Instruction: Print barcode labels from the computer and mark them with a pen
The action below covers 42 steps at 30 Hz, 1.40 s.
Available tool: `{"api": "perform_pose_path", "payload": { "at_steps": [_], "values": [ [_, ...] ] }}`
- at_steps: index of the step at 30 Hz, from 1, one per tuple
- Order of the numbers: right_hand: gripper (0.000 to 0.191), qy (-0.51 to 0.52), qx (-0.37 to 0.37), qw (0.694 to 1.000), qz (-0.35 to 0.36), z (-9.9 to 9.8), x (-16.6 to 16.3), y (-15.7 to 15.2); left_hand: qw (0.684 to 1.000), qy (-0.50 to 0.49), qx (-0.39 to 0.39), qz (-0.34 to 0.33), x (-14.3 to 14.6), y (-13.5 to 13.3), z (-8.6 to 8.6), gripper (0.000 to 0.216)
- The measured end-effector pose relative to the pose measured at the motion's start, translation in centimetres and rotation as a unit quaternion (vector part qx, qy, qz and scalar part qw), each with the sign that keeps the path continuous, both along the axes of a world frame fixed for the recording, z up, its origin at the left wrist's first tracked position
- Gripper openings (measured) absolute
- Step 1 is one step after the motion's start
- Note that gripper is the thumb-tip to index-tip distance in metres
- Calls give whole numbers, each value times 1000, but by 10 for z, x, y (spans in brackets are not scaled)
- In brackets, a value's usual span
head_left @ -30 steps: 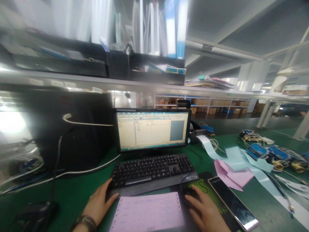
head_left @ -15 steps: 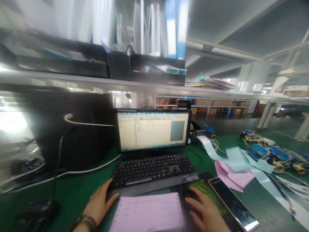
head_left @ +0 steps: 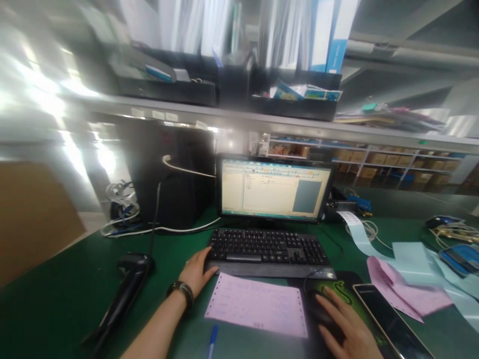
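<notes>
My left hand (head_left: 196, 271) rests on the green table at the left front corner of the black keyboard (head_left: 267, 252), thumb against its edge, fingers loosely curled with nothing in them. A watch sits on that wrist. My right hand (head_left: 346, 326) lies curved over a black mouse (head_left: 318, 308) on the black and green mouse pad (head_left: 339, 289). Between the hands a pink printed form (head_left: 258, 305) lies flat. The lit monitor (head_left: 273, 188) stands behind the keyboard.
A black barcode scanner (head_left: 123, 291) lies at the left. A blue pen (head_left: 212, 341) sits near the front edge. A phone (head_left: 391, 321), pink and pale blue paper strips (head_left: 407, 279) and a black computer tower (head_left: 172, 174) surround the keyboard. A shelf of binders hangs overhead.
The view has swung left and down, so the scanner, pen and more of the left table now show. Both hands stay where they were on keyboard edge and mouse.
</notes>
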State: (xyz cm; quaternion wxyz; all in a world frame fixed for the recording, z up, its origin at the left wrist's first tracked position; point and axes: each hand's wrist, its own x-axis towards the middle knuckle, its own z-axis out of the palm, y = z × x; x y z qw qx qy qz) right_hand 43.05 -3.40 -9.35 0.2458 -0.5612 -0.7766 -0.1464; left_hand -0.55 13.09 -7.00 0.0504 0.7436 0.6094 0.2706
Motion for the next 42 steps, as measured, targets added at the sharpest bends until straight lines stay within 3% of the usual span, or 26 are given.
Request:
{"api": "perform_pose_path", "payload": {
  "at_steps": [4, 8, 12, 15, 19, 22, 31, 34, 37, 42],
  "values": [
    [55, 41, 17, 999, -14, 8, -3, 0, 1000, 7, -6, -2, 1, -1, 3, 56],
    [41, 102, 20, 995, 3, 38, -24, 12, 1000, 15, -15, -3, 4, -1, 7, 54],
    [29, 169, -22, 981, 90, 77, -79, 47, 1000, 21, -21, 3, 6, -3, 11, 53],
    [26, 182, -76, 969, 150, 93, -135, 85, 999, 25, -24, 9, 8, -6, 13, 53],
    [23, 154, -103, 968, 171, 92, -201, 138, 999, 29, -24, 12, 9, -9, 14, 54],
    [23, 133, -109, 971, 165, 85, -231, 166, 999, 32, -23, 13, 11, -10, 14, 54],
    [16, 62, -122, 978, 154, 81, -275, 191, 999, 39, -28, 21, 11, -7, 12, 56],
    [16, 44, -127, 979, 154, 88, -276, 186, 999, 38, -28, 10, 8, -5, 11, 56],
    [23, 55, -115, 983, 132, 100, -249, 177, 999, 33, -27, -3, 5, -1, 8, 58],
    [25, 117, -90, 989, 7, 118, -127, 162, 999, 34, -31, -11, 0, 9, 2, 66]
  ]
}}
